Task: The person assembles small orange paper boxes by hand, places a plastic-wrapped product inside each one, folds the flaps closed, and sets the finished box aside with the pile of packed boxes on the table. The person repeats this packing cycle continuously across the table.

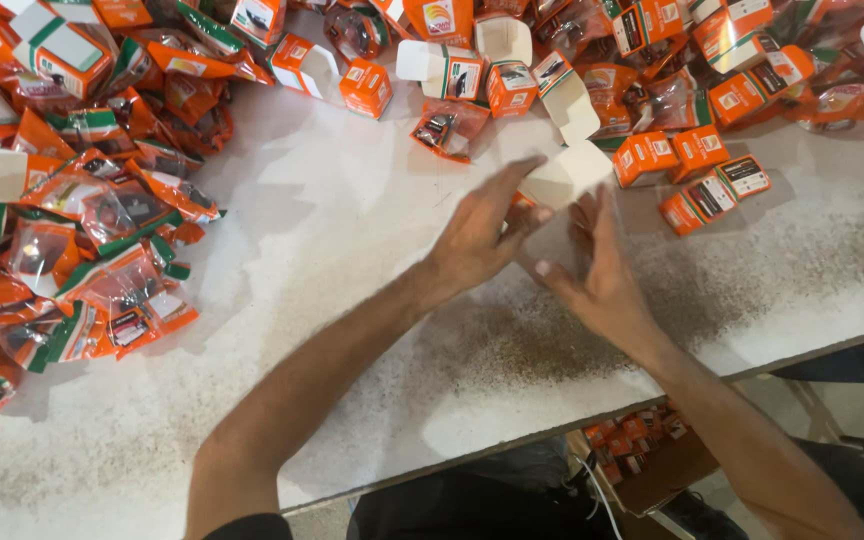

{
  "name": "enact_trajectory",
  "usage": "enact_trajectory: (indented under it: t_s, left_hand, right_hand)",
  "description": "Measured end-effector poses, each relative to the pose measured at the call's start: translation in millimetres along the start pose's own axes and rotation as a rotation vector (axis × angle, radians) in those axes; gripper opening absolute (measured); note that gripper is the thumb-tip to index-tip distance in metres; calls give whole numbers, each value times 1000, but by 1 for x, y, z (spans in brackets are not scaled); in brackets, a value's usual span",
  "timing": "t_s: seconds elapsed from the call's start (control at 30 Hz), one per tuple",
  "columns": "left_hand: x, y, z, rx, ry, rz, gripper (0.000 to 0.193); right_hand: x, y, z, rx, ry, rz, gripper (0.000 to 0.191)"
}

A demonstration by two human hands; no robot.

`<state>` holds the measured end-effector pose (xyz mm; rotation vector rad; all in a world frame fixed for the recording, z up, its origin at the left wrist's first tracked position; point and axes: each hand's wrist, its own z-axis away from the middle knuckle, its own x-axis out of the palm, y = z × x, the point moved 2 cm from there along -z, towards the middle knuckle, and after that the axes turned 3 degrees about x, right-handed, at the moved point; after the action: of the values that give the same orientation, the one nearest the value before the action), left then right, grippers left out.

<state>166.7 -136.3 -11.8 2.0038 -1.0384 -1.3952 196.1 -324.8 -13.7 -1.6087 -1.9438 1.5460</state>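
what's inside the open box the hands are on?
Not visible. The small box shows only its white flap and outer side; the left hand and right hand cover its lower part, and motion blur hides the rest.

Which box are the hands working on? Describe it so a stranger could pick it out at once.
Start at the white table, heaped with orange boxes along its far edge. At the middle, the left hand and right hand meet at one small box. Unlike the closed orange boxes beside it, it shows mostly plain white card, flaps open.
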Motion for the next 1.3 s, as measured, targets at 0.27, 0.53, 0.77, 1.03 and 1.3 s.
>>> enact_trajectory:
  t_s: [0.27, 0.53, 0.77, 1.03, 1.3]
  left_hand:
    - [-39, -85, -60, 139, 409, -792, 41]
    - [-88, -61, -19, 68, 299, -310, 35]
    - [-95, 25, 88, 440, 438, -309, 44]
    - [-92, 4, 101, 744, 292, -496, 41]
    - [-85, 0, 92, 395, 169, -720, 49]
  right_hand:
    - [29, 23, -16, -23, -129, 55, 61]
    - [31, 7, -26, -4, -222, 88, 56]
    - [63, -12, -42, -220, -302, 67, 63]
    - [83, -16, -53, -95, -387, 85, 65]
    - [90, 0, -43, -132, -313, 112, 70]
